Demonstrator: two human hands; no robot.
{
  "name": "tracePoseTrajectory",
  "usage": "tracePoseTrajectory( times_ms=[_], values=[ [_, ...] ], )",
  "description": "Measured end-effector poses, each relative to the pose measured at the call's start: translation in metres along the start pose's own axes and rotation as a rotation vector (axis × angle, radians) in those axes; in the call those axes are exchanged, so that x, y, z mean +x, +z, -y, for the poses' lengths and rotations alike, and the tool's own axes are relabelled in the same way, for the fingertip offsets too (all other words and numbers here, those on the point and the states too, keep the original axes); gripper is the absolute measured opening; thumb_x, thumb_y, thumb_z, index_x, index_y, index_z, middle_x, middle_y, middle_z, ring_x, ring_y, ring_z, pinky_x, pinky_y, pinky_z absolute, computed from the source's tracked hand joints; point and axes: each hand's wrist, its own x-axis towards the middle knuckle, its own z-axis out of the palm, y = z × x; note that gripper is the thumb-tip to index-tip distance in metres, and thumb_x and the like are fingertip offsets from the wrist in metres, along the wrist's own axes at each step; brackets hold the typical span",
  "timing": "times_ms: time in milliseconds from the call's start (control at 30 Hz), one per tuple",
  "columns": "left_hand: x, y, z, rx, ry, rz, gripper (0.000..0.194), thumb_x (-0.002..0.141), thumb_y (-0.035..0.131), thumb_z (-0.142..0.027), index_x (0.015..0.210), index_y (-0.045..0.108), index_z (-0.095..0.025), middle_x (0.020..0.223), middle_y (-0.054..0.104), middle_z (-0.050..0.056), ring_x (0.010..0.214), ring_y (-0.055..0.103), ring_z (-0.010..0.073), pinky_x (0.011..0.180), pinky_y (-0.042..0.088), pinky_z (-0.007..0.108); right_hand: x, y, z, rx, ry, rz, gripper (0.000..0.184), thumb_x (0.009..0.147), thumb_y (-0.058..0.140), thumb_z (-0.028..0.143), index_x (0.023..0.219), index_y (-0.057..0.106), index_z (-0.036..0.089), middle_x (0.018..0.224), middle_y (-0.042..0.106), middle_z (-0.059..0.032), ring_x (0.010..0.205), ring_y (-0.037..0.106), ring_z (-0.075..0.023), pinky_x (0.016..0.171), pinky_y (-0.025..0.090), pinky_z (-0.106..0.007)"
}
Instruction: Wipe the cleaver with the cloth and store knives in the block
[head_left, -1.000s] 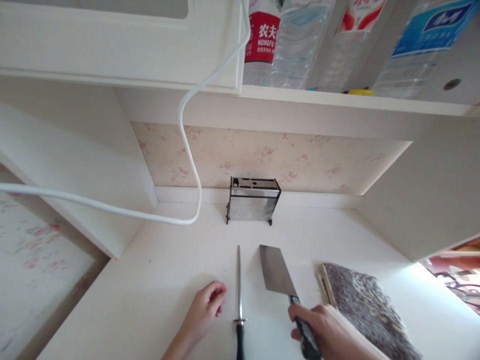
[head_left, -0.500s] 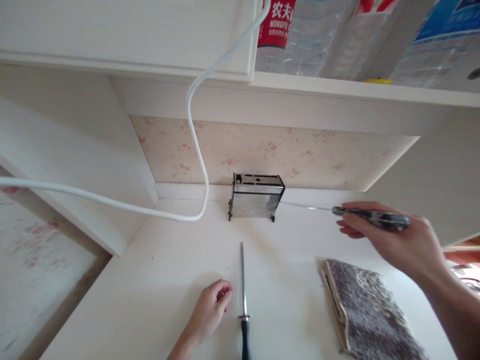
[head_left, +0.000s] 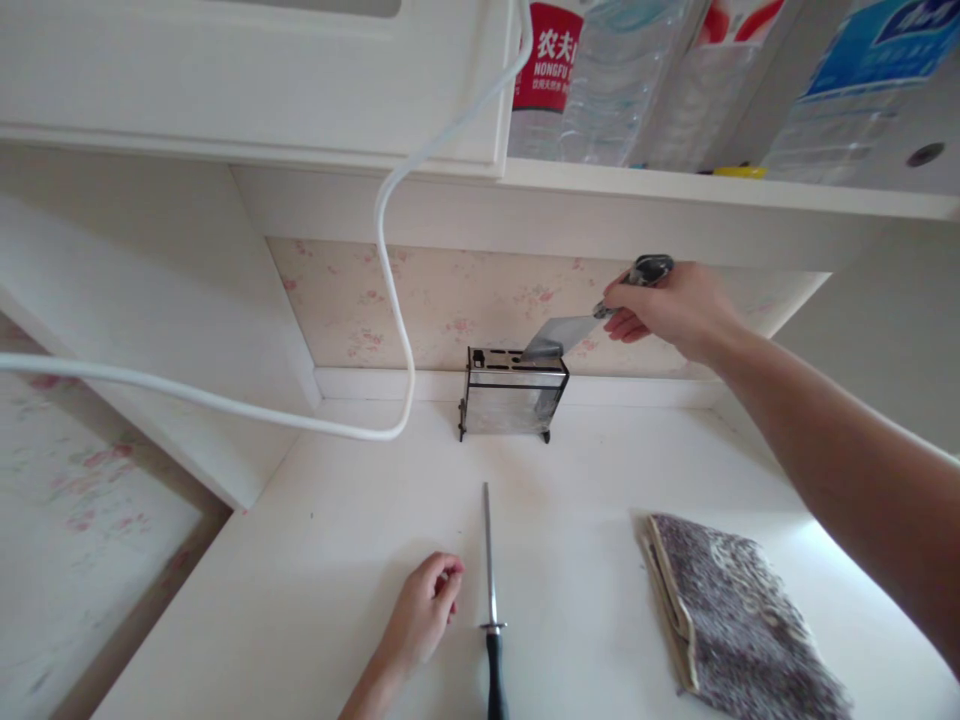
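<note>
My right hand [head_left: 671, 305] grips the black handle of a cleaver [head_left: 562, 333] at the back of the counter. The cleaver's blade slants down to the left over the slotted top of a knife block [head_left: 514, 400] with clear sides. Its tip is at a slot; how deep it sits, I cannot tell. On the counter, my left hand [head_left: 426, 605] rests with its fingers curled and nothing visible in them. Just right of it, a honing steel [head_left: 491, 590] with a black handle lies pointing toward the block.
A folded brown-grey cloth [head_left: 742, 610] lies on the right of the white counter [head_left: 360, 480]. A white cable [head_left: 394, 300] hangs in front on the left. Overhead, a shelf [head_left: 675, 188] holds several plastic bottles [head_left: 615, 90] beside a white cabinet door [head_left: 247, 90].
My right hand has carried the cleaver from the counter's front, past the block's right side, up over the top of the block. My left hand and the honing steel have stayed in place.
</note>
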Motion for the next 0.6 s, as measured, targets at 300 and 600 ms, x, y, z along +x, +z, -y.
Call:
tracePoseTrajectory(
  times_ms=[300,600],
  values=[
    [0.002,-0.001,0.006,0.006,0.033,0.007,0.034,0.085,0.045,-0.047,0.093,0.059,-0.017,0.076,0.060,0.003,0.060,0.057,0.0146,0.054,0.043,0.025,0.014,0.003,0.011,-0.107,0.035,-0.004,0.034,0.074,0.065,0.026,0.085,0.061,-0.006,0.065,0.068,-0.0166,0.052,0.065,-0.0164,0.059,0.055,-0.036],
    [0.003,0.000,0.006,0.039,0.029,0.009,0.034,0.085,0.046,-0.047,0.093,0.060,-0.018,0.076,0.060,0.003,0.061,0.058,0.0150,0.055,0.044,0.025,0.035,0.011,0.003,-0.158,0.027,-0.003,0.032,0.076,0.065,0.031,0.083,0.064,0.000,0.064,0.068,-0.0116,0.051,0.063,-0.0128,0.056,0.055,-0.027]
  ],
)
